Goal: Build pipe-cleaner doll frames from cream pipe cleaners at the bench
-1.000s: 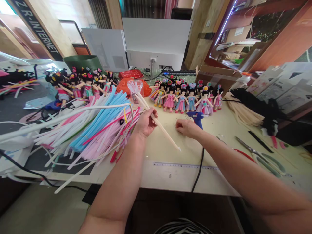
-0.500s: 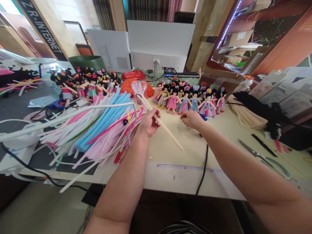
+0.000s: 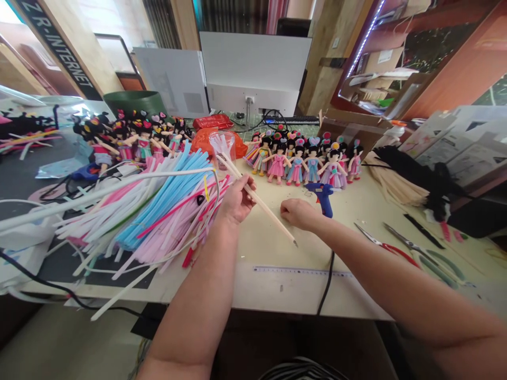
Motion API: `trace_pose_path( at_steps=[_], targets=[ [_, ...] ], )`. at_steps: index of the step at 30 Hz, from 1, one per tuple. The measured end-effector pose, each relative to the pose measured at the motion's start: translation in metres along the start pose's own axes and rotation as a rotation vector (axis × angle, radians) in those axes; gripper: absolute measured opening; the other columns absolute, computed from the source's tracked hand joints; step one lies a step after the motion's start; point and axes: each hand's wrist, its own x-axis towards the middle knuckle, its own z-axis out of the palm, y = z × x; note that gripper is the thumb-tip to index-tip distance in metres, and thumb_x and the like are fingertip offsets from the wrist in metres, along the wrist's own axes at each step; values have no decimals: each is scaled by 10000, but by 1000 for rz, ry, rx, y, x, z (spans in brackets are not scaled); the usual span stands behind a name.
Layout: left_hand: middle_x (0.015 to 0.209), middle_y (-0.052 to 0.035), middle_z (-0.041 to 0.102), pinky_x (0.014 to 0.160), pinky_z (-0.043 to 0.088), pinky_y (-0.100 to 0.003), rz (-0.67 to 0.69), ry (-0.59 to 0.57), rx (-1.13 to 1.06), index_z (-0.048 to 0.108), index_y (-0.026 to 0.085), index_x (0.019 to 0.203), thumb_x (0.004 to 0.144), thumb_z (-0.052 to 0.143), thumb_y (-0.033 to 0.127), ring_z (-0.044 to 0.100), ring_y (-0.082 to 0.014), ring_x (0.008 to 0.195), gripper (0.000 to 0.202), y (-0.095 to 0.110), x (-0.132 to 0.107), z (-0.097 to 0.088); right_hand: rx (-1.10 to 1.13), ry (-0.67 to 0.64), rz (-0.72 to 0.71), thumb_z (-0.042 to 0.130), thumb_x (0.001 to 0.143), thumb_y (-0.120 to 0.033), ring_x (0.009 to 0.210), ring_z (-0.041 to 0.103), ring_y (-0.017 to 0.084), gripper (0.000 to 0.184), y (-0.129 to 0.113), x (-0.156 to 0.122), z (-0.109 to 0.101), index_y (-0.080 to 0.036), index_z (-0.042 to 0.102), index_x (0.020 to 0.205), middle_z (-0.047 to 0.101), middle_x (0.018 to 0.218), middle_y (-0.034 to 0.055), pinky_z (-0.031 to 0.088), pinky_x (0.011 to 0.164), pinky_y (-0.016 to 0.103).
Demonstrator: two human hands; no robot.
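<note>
My left hand (image 3: 237, 199) is closed around cream pipe cleaners (image 3: 273, 217). They slant from its fingers down to the right above the table, and the lower end shows a small dark tip. Their upper part passes in front of a clear plastic cup (image 3: 228, 141). To the right, my right hand (image 3: 298, 214) is curled closed, apart from the pipe cleaners; anything inside its fingers is hidden. Just beyond it lies a blue glue gun (image 3: 324, 196). A heap of blue, white and pink pipe cleaners (image 3: 166, 200) sits left of my left hand.
Pipe-cleaner dolls (image 3: 295, 161) stand in rows behind my hands, with more dolls (image 3: 138, 134) at the back left. A ruler (image 3: 293, 271) lies near the front edge. Red-handled scissors (image 3: 390, 245) and green-handled pliers or shears (image 3: 431, 258) are on the right. A black cable (image 3: 328, 287) hangs over the edge.
My right hand has drawn slightly nearer and left, uncovering the glue gun. The red-handled scissors now show beside the forearm. My left hand keeps hold of the pipe cleaners.
</note>
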Motion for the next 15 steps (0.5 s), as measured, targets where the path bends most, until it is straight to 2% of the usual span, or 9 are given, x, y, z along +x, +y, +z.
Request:
trace_pose_path(
  at_steps=[4, 8, 11, 15],
  targets=[
    [505, 44, 513, 345, 293, -150, -2, 5, 0, 522, 153, 650, 841, 612, 258, 371, -26, 332, 236, 0, 1, -1, 4, 4, -23, 520, 814, -121, 876, 627, 197, 145, 6, 3, 1, -170, 656, 799, 707, 930, 89, 412, 709, 249],
    [510, 43, 519, 346, 295, -152, 6, -18, -14, 524, 152, 657, 871, 567, 244, 366, -27, 329, 236, -1, 1, -3, 62, 45, 44, 463, 841, -125, 781, 622, 148, 172, 18, 6, -5, -164, 626, 880, 699, 852, 53, 409, 647, 214],
    [505, 43, 519, 351, 300, -150, 0, -18, -16, 526, 150, 659, 891, 535, 241, 370, -26, 330, 249, 0, 1, -2, 98, 52, 93, 494, 789, -94, 688, 610, 127, 183, 22, 7, -8, -165, 622, 898, 688, 769, 23, 404, 593, 201],
    [508, 48, 513, 352, 298, -149, -12, -10, -9, 517, 150, 649, 855, 601, 271, 361, -22, 330, 253, 1, 0, -1, 123, 20, 84, 558, 738, -103, 667, 609, 124, 149, 19, 8, -8, -187, 651, 818, 685, 747, 5, 407, 581, 196]
  ],
)
